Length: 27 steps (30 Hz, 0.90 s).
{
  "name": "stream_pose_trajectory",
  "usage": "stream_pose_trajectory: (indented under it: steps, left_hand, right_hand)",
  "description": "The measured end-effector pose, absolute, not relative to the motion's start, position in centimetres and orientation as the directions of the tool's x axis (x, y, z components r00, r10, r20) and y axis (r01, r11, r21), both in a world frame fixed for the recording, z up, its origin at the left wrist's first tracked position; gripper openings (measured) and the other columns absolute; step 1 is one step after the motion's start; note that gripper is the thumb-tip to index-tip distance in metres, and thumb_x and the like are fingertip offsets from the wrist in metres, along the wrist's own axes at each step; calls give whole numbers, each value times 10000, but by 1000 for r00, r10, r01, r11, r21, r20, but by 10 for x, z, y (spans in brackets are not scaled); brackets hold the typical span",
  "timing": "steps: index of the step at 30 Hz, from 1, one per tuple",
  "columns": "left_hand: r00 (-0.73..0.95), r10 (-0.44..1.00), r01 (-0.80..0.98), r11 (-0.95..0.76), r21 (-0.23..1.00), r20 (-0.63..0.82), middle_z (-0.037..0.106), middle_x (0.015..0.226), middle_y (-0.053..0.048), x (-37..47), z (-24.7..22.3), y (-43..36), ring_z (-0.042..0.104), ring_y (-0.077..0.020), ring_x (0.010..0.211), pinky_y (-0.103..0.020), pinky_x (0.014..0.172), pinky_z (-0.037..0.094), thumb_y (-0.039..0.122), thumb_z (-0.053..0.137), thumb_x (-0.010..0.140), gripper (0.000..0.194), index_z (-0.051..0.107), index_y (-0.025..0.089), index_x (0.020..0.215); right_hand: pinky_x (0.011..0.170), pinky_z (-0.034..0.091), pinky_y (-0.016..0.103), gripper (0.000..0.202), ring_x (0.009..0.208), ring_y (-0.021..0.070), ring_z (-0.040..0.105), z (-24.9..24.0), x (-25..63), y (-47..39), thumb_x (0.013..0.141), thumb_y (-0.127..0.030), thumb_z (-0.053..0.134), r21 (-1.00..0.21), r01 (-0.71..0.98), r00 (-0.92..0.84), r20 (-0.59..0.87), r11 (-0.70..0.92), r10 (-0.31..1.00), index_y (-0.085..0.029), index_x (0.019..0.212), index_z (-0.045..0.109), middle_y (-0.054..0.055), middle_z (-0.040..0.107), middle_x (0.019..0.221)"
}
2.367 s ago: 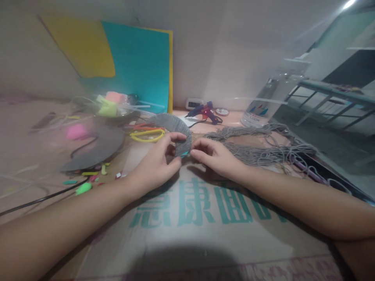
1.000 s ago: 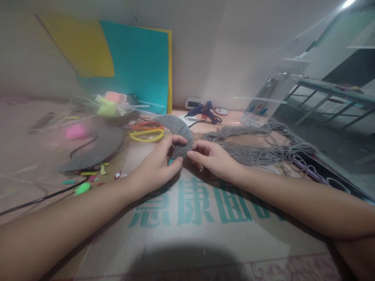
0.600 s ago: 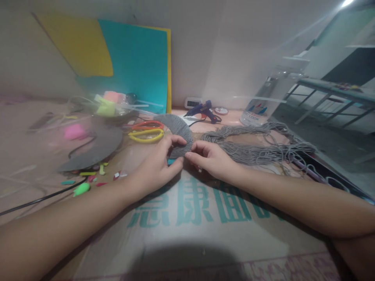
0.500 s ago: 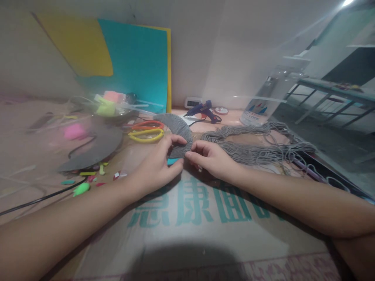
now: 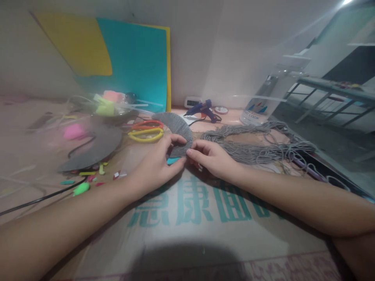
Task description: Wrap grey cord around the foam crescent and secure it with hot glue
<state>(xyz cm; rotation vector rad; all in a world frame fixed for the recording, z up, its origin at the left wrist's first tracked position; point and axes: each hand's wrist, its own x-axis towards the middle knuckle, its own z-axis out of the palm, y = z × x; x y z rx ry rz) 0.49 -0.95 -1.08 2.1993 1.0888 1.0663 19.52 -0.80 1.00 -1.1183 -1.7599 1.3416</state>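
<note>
A flat crescent [image 5: 179,125] closely wrapped in grey yarn curves above and between my hands, with a bare teal part [image 5: 173,160] showing at its lower end. My left hand [image 5: 162,158] grips it from the left, index finger over the wrapped face and thumb below. At its lower right edge, my right hand [image 5: 209,156] is pinched closed, thumb against curled fingers. Whatever lies between those fingertips is hidden. A loose hank of grey yarn [image 5: 249,150] lies just beyond my right hand.
Yellow- and orange-handled scissors [image 5: 145,134] lie left of the crescent. Behind stand a blue glue gun [image 5: 202,110], a small digital clock [image 5: 192,102] and a clear plastic jar [image 5: 260,101]. At left are a dark grey sheet [image 5: 96,146], scraps, a green lump [image 5: 81,189] and a black cord [image 5: 43,198].
My right thumb and fingertips have shifted very slightly up and right along the crescent's edge. My left hand keeps its grip, and the surrounding objects stay put.
</note>
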Motion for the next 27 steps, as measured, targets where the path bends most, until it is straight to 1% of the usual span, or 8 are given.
stream_pose_trajectory:
  steps: [3,5,7,9,11,15,20,27]
  left_hand:
    - [396,835,448,-539,713,383,556,1147,-60,5,-8,-12,568,-167,937,-329,854,488,283,618,847,473,437,215,1279]
    - [375,842,371,-519,770,387,536,1188,-77,5,-7,-10,567,-169,973,-328,863,490,281,607,857,508,396,214,1315]
    - [311,859,273,-491,827,407,533,1170,-73,5,-8,-7,571,-162,970,-315,841,496,292,564,893,414,408,215,1268]
    - [243,885,219,-448,867,397,558,1067,-48,4,-9,-4,578,-149,891,-299,793,497,326,513,933,227,476,212,1126]
    - [219,910,253,-401,880,352,579,922,-23,3,-8,-1,572,-147,811,-292,759,483,376,456,965,192,534,202,942]
    - [229,937,390,-338,857,265,578,742,-14,1,-1,-1,555,-179,752,-297,700,452,482,399,966,391,567,199,755]
    - [293,931,440,-333,834,218,542,694,17,3,5,-3,524,-164,706,-272,680,435,460,504,911,320,557,204,726]
    - [258,944,413,-299,860,205,528,697,13,1,3,0,502,-164,691,-270,648,407,466,500,907,319,560,205,734]
  right_hand:
    - [440,349,190,241,470,70,442,9,196,-6,903,-342,555,-972,195,-387,43,128,921,-198,731,467,-68,489,558]
    - [465,367,200,234,489,75,442,9,197,-4,901,-334,554,-971,189,-354,75,149,932,-200,734,459,-66,482,569]
    - [477,379,206,234,507,78,438,9,198,-3,898,-329,553,-967,189,-340,97,169,936,-200,730,456,-63,469,581]
    - [473,382,208,238,515,81,431,8,199,-2,899,-338,550,-969,180,-344,99,169,934,-201,730,454,-61,463,590]
    - [469,379,209,239,515,80,426,8,200,-2,899,-347,551,-971,169,-351,100,168,931,-202,734,459,-59,465,595]
    - [470,376,213,240,509,78,429,7,200,-1,901,-352,546,-971,167,-359,101,171,928,-204,734,460,-58,468,599]
    - [474,375,213,250,504,75,429,6,201,-1,899,-383,564,-969,171,-367,107,180,924,-200,755,474,-60,475,614]
    - [513,402,216,265,564,87,473,3,203,0,870,-435,617,-973,127,-418,124,193,900,-181,842,547,-45,511,656]
